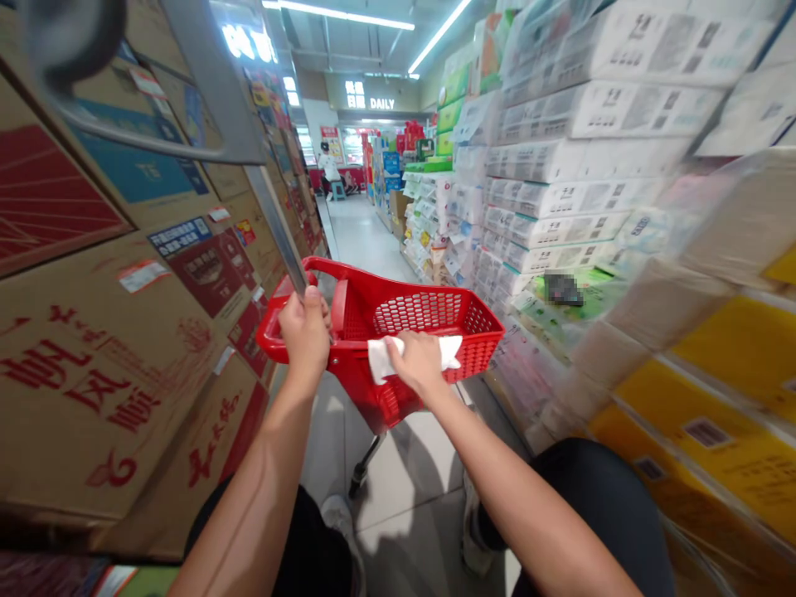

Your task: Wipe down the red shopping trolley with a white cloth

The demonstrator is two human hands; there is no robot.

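Note:
A red plastic shopping cart [416,290] with perforated basket walls stands in front of me, tilted in view. My left hand [304,327] is closed around the lower end of its metal handle bar [278,224], close to the basket's red rim. At the top left, the bar runs up to a large grey plastic handle [217,91], blurred and partly cut off. A white wipe or tissue [381,361] lies under my right hand [419,361], which presses it against the near rim and side wall. Its fingers curl over the rim, their tips partly hidden.
Stacked cardboard boxes [124,373] rise close on the left. Piled white tissue packs [560,166] and yellow packages [702,414] line the right. A cart wheel [357,477] rests near my feet. Down the tiled aisle [361,228], a person [328,166] is beside a stool.

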